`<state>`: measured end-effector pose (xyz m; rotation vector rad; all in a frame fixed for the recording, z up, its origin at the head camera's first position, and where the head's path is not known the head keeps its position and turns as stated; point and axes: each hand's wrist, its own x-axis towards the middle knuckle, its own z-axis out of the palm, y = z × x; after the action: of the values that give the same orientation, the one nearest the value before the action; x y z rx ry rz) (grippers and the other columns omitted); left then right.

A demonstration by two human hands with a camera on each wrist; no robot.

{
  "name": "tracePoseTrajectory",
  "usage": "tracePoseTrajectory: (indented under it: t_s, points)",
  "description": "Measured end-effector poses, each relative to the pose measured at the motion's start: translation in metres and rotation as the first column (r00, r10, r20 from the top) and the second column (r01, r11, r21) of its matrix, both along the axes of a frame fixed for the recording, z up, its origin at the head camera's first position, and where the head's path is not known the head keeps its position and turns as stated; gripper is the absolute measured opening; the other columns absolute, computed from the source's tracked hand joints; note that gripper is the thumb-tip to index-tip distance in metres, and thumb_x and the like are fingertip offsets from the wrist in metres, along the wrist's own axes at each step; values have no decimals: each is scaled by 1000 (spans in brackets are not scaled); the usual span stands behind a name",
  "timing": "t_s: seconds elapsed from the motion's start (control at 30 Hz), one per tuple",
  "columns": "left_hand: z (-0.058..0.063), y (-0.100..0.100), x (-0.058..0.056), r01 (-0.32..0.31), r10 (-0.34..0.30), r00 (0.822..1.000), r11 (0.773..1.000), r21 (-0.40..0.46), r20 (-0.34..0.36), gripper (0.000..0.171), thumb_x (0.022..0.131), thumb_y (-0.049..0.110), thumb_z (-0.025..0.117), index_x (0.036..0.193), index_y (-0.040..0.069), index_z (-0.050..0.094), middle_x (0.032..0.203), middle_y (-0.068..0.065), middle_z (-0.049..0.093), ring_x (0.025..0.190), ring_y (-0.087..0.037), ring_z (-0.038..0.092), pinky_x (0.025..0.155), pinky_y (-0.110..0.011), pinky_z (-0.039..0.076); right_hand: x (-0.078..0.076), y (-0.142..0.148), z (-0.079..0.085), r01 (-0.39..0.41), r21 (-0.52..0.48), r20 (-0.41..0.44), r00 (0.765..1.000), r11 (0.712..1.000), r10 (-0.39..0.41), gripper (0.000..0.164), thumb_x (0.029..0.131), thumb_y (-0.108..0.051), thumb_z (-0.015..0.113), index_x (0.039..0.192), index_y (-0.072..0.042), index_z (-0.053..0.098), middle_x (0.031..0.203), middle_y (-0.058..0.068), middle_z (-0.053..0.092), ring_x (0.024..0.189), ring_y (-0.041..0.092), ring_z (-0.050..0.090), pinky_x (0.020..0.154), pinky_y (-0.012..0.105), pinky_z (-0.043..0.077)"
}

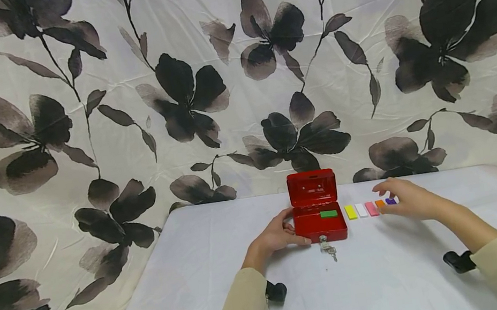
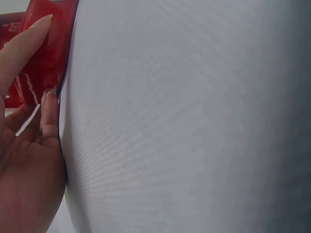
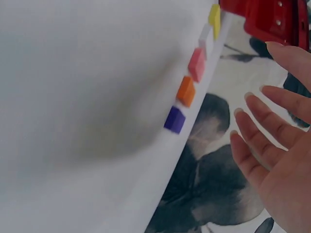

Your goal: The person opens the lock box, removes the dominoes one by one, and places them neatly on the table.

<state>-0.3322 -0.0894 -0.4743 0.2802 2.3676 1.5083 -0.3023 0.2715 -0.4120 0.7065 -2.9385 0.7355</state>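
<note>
A small red cash box (image 1: 321,233) stands with its lid raised, a green block (image 1: 328,214) lying inside. My left hand (image 1: 273,237) holds the box at its left side, thumb along the front corner and fingers by the side wall. Right of the box runs a row of small blocks: yellow (image 1: 351,212), white (image 1: 361,210), pink (image 1: 371,208), orange (image 3: 185,91) and purple (image 3: 174,120). Above the orange and purple end hovers my right hand (image 1: 409,199), fingers spread apart with nothing between them. It partly covers those two blocks in the head view.
Keys (image 1: 331,253) on a ring hang from the lock at the box front and lie on the white-covered table (image 1: 372,287). Behind the table's far edge hangs a white cloth (image 1: 370,119) with dark flowers. Black wrist cameras (image 1: 276,291) sit on both arms.
</note>
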Motion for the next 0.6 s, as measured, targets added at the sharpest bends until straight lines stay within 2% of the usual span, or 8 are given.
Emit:
tracePoseTrajectory:
  t_s: [0.23, 0.6]
  points:
    - [-1, 0, -1, -2, 2, 1000, 1000, -1, 1, 100, 72, 24, 95, 156, 23, 41, 109, -5, 60, 100, -22, 54, 90, -36, 52, 0, -22, 0, -35, -4, -21, 999, 999, 35, 47, 89, -23, 79, 127, 2, 64, 118, 18, 64, 105, 36, 62, 89, 55, 54]
    - [2, 0, 2, -6, 6, 1000, 1000, -12, 5, 99, 73, 22, 94, 156, 23, 40, 110, -5, 59, 101, -22, 53, 90, -36, 51, 0, -56, -2, -64, -15, 5, 998, 998, 65, 45, 90, -21, 78, 127, 0, 64, 120, 16, 65, 103, 33, 62, 86, 49, 57]
